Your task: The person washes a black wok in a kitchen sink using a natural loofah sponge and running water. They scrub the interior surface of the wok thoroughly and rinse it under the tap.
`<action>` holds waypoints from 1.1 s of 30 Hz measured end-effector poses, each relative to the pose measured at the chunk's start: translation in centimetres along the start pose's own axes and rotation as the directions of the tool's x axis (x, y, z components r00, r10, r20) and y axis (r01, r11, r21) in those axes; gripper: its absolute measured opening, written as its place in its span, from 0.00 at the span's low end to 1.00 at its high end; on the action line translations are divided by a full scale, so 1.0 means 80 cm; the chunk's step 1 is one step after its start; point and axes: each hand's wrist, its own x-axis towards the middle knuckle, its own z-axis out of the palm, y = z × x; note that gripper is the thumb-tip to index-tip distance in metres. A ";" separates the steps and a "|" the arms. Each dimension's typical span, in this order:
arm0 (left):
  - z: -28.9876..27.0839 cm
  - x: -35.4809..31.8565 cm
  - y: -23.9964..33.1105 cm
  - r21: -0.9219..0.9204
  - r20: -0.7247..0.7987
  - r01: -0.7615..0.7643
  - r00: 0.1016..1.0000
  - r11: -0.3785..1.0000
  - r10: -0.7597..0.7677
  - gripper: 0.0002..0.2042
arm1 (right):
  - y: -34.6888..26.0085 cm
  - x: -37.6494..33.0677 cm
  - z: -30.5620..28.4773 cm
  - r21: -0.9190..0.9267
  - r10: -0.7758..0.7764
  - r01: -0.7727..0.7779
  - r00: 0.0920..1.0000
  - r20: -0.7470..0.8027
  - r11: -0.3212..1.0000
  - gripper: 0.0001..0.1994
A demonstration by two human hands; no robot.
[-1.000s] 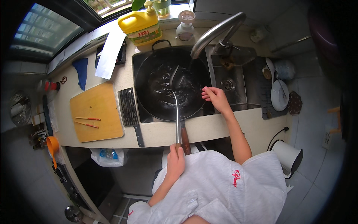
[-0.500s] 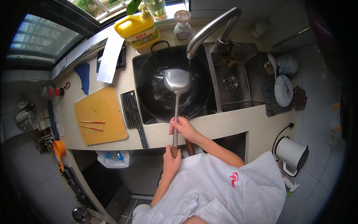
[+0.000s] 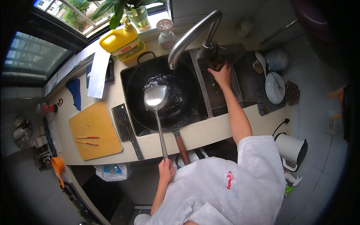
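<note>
My left hand (image 3: pixel 165 170) is wrapped round the lower end of the handle of a metal wok spatula (image 3: pixel 156 98). Its broad, shiny blade is over a large black wok (image 3: pixel 189 108) that sits in the left sink basin with water in it. The wok's wooden handle (image 3: pixel 182 149) points toward me over the counter edge. My right hand (image 3: pixel 222 77) reaches to the back of the right basin (image 3: pixel 240 88), thumb and fingers spread at a small brown thing (image 3: pixel 215 64). What that is I cannot make out. The curved faucet (image 3: pixel 193 32) stands between the basins.
To the left lie a cleaver (image 3: pixel 125 125) and a cutting board (image 3: pixel 93 123) with chopsticks (image 3: pixel 87 137). A yellow jug (image 3: pixel 122 43) and a white pump bottle (image 3: pixel 166 37) stand behind the wok. A white plate (image 3: pixel 275 90) rests on the dark mat at right.
My right hand has let go of the spatula's shaft and moved right into the other basin. My left hand still grips the handle, and the spatula now slants left. The view has shifted.
</note>
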 end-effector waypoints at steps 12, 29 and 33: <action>-0.001 0.005 0.005 0.384 -0.096 -0.197 0.963 0.902 0.251 0.14 | 0.030 0.062 -0.054 0.975 0.160 -0.097 0.985 0.066 0.198 0.22; -0.019 -0.016 0.077 0.882 -0.230 -0.122 0.734 0.456 0.639 0.14 | -0.147 -0.123 -0.003 0.486 -0.496 -0.874 0.418 0.761 0.010 0.22; -0.010 -0.027 0.090 0.641 -0.289 -0.082 0.895 0.763 0.339 0.12 | -0.159 -0.120 0.003 0.687 -0.420 -0.711 0.582 0.696 0.153 0.20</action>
